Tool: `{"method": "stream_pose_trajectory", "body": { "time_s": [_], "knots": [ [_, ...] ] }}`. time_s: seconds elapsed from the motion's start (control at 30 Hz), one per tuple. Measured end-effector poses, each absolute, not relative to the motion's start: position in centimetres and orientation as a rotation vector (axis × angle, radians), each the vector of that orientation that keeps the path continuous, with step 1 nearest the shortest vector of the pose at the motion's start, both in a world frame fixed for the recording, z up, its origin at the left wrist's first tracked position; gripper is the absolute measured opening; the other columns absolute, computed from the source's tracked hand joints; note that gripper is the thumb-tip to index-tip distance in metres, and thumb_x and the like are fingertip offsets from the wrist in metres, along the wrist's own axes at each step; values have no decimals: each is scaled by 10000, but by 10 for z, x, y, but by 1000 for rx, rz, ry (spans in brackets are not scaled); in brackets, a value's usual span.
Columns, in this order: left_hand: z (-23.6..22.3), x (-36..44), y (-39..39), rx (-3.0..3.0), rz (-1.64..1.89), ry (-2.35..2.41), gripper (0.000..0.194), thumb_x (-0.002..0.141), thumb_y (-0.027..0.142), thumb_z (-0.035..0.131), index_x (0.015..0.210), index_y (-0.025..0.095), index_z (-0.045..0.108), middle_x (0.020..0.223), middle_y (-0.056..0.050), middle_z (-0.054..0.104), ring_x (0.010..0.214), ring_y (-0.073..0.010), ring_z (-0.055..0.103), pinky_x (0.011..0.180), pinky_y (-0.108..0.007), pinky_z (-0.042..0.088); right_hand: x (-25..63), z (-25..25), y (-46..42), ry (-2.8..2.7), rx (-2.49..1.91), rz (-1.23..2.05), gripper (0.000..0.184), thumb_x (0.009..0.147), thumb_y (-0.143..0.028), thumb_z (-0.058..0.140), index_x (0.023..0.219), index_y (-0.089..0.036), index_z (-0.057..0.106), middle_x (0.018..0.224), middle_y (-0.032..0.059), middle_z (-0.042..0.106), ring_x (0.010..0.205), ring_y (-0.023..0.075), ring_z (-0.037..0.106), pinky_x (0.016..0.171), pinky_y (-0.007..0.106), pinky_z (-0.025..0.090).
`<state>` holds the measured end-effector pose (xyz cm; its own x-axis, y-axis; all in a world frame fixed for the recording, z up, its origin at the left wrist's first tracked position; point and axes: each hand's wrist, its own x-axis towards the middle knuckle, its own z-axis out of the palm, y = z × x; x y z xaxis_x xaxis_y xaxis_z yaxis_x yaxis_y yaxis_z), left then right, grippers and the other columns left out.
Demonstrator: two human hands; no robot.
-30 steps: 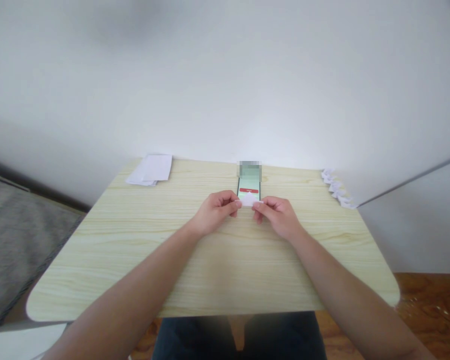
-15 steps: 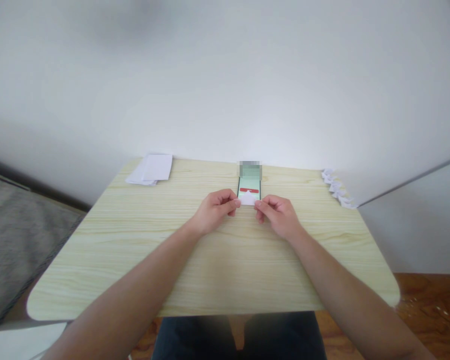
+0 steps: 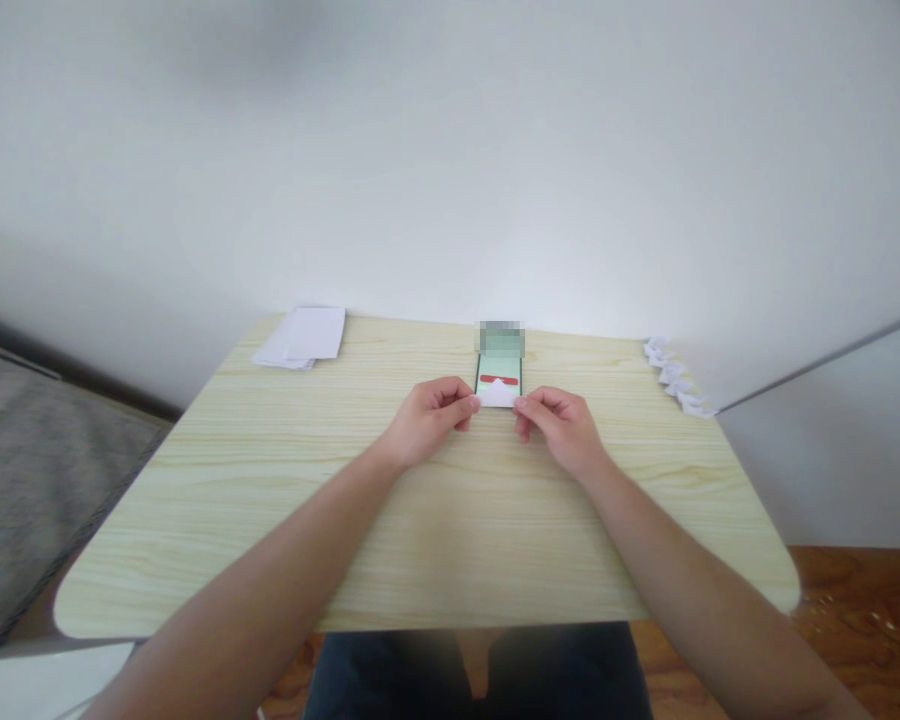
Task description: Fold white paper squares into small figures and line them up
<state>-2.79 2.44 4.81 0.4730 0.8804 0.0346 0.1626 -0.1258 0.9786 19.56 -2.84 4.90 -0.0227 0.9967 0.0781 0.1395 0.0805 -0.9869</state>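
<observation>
A small white folded paper (image 3: 498, 396), with a pointed top like a triangle, is held between my two hands. My left hand (image 3: 436, 418) pinches its left corner between thumb and fingers. At the right corner, my right hand (image 3: 561, 422) has the same kind of pinch. Just behind the paper is a phone (image 3: 500, 364) with a lit green screen and a red bar; the paper covers its near end. The upper part of the screen is blurred out.
White paper sheets (image 3: 315, 335) lie in a loose pile at the table's back left. Several small folded white paper pieces (image 3: 673, 378) form a row along the back right edge. The pale wooden table (image 3: 465, 540) meets a white wall (image 3: 450, 180) behind.
My right hand has shifted slightly to the right along the paper's edge. The paper's bottom edge shows a little wider between my hands. My left hand has barely moved.
</observation>
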Motion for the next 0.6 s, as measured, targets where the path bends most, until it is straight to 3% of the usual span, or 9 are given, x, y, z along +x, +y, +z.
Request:
{"method": "stream_pose_trajectory", "body": {
  "time_s": [0.23,0.6],
  "knots": [
    [47,-27,24,1560,836,931,259,886,379,685,782,149,627,666,8,594,651,-125,499,642,-271,356,194,49,-29,-1337,-1240,1094,270,892,-320,695,658,-191,660,609,7,695,562,136,605,606,271,467],
    [48,-28,25,1529,858,927,234,863,347,708,766,150,629,656,16,581,652,-122,495,645,-274,350,195,44,-28,-1344,-1228,1114,266,905,-350,698,696,-192,645,617,0,687,553,130,591,596,271,451]
  ]
}}
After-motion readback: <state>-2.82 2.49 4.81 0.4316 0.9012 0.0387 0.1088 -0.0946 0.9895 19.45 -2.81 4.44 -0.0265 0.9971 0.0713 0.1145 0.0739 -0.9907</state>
